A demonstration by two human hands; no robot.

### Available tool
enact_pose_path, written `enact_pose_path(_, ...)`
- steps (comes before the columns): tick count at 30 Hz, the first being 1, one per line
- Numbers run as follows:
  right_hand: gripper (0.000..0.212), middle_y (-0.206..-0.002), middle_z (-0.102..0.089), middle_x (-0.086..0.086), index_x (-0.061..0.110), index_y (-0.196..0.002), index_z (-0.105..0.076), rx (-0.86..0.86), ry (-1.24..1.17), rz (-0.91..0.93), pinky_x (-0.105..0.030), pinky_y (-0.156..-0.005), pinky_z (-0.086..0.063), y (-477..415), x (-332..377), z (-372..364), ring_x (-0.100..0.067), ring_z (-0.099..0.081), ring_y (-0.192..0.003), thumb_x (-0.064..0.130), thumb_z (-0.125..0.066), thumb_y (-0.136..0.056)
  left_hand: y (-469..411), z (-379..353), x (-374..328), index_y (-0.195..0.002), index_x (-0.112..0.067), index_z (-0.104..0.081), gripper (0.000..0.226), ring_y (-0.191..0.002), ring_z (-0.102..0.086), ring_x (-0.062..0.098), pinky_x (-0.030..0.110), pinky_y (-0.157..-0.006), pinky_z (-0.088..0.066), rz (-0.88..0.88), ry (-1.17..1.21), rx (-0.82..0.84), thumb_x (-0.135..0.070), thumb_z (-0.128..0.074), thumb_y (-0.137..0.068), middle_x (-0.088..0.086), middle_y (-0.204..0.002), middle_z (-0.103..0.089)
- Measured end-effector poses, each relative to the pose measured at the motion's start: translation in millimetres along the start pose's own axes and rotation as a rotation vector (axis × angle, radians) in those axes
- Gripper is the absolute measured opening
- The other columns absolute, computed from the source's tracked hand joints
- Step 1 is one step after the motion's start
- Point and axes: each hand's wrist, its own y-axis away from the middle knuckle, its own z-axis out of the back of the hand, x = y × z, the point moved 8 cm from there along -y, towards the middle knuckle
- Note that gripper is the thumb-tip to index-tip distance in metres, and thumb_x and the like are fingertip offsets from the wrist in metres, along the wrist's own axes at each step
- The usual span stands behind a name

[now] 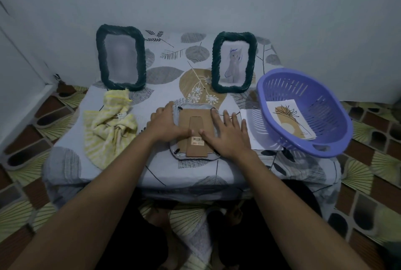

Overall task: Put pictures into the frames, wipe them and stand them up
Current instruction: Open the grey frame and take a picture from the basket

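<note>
Two bare hands lie flat on a picture frame [184, 117] that rests face down at the middle of the table [165, 74], near its front edge. The left hand [167, 125] covers the frame's left side with its fingers straight and close together, and its thumb reaches onto the brown backing. The right hand [225, 133] rests on the right side with its fingers spread, its thumb also on the backing. Neither hand grips anything, and the two thumbs nearly meet at the folded-down stand strut [196, 124], just above a barcode sticker [197, 141]. Small black clips [180, 108] show at the backing's left corners. At the back of the table two dark woven frames stand upright and well apart. The left one [121, 57] shows only a blurred pane, and the right one [216, 63] holds a pale drawing [234, 64]. A crumpled yellow-and-white cloth [108, 126] lies to the left of the face-down frame, apart from it. On the right a purple slotted basket [282, 72] sits tilted at the table's edge with a printed flower picture [290, 121] inside it. A white sheet [253, 126] lies partly under the basket, just beside the right hand.
</note>
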Motion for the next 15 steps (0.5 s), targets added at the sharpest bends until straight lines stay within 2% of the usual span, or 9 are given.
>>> enact_pose_path(3, 0.083, -0.168, -0.001, -0.005, 0.044, -0.157, -0.003, 0.007, 0.008, 0.000, -0.051, -0.122, 0.007, -1.1, -1.1, -1.7, -0.027, 0.006, -0.154, 0.084, -0.021, -0.086, -19.1, 6.4, 3.4, -0.157, -0.023, -0.017, 0.112, -0.142, -0.032, 0.038, 0.052, -0.114, -0.031, 0.032, 0.087, -0.040, -0.068, -0.058, -0.063, 0.015, -0.155, -0.032)
enact_pose_path(7, 0.082, -0.168, -0.001, -0.004, 0.045, -0.157, -0.005, 0.009, 0.005, -0.001, -0.051, -0.122, 0.007, -2.1, -1.9, -1.6, -0.026, 0.006, -0.154, 0.084, -0.022, -0.086, -37.2, 15.2, 7.6, -0.144, -0.026, -0.048, 0.057, -0.129, -0.050, 0.033, 0.052, -0.108, -0.038, -0.021, 0.128, -0.237, -0.044, -0.058, -0.090, 0.007, -0.139, -0.056)
enact_pose_path(9, 0.082, -0.168, -0.001, -0.004, 0.045, -0.157, -0.005, 0.015, 0.003, -0.004, -0.051, -0.122, 0.007, -2.8, -2.2, -2.0, -0.026, 0.006, -0.154, 0.084, -0.023, -0.086, -41.6, 16.1, 7.4, -0.130, -0.029, -0.063, 0.038, -0.122, -0.056, 0.029, 0.049, -0.106, -0.040, -0.027, 0.091, -0.289, -0.041, -0.058, -0.094, 0.001, -0.128, -0.065)
enact_pose_path(12, 0.082, -0.168, -0.001, -0.004, 0.045, -0.157, -0.006, 0.016, 0.002, -0.005, -0.050, -0.122, 0.007, -3.2, -2.6, -2.4, -0.026, 0.006, -0.154, 0.084, -0.023, -0.086, -47.1, 16.8, 7.2, -0.113, -0.031, -0.073, 0.027, -0.114, -0.060, 0.026, 0.045, -0.103, -0.042, 0.005, 0.059, -0.312, -0.044, -0.061, -0.093, -0.004, -0.115, -0.072)
enact_pose_path(15, 0.082, -0.168, -0.002, -0.005, 0.045, -0.157, -0.006, 0.010, -0.006, -0.004, -0.052, -0.122, 0.006, -3.2, -2.9, -1.8, -0.026, 0.006, -0.154, 0.084, -0.024, -0.086, -52.0, 17.4, 10.4, -0.098, -0.033, -0.075, 0.019, -0.108, -0.063, 0.024, 0.047, -0.101, -0.044, 0.023, 0.096, -0.321, -0.047, -0.065, -0.089, -0.006, -0.105, -0.073)
